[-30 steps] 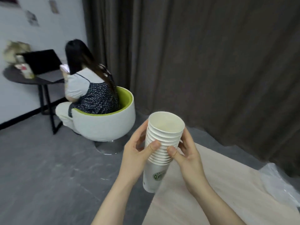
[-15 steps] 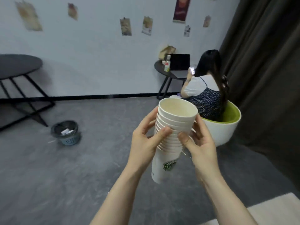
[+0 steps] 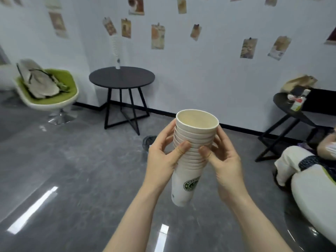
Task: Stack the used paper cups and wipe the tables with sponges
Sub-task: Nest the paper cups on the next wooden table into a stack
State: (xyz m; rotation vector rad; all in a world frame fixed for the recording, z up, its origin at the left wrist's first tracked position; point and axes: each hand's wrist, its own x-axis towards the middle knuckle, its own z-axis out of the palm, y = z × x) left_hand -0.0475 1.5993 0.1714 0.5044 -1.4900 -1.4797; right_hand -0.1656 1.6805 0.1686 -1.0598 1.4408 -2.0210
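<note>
A stack of several nested white paper cups (image 3: 192, 153) with a green round logo hangs in front of me, tilted a little, its open mouth up. My left hand (image 3: 163, 159) grips the stack from the left, thumb across the rims. My right hand (image 3: 223, 160) grips it from the right, thumb on the rims too. A second tall stack of white cups (image 3: 115, 51) stands at the back of a round black table (image 3: 121, 77) by the wall. No sponge is in view.
A green and white swivel chair (image 3: 49, 95) with a bag on it stands at left. A small bin (image 3: 148, 141) sits on the grey floor behind my hands. At right, another black table (image 3: 291, 108) carries bottles, and a seated person (image 3: 300, 160) occupies a white chair.
My view has swung further left: the wooden table and curtain are gone, the seated person has slid to the right edge, and the round black table has come into the middle. Both hands keep their hold.
</note>
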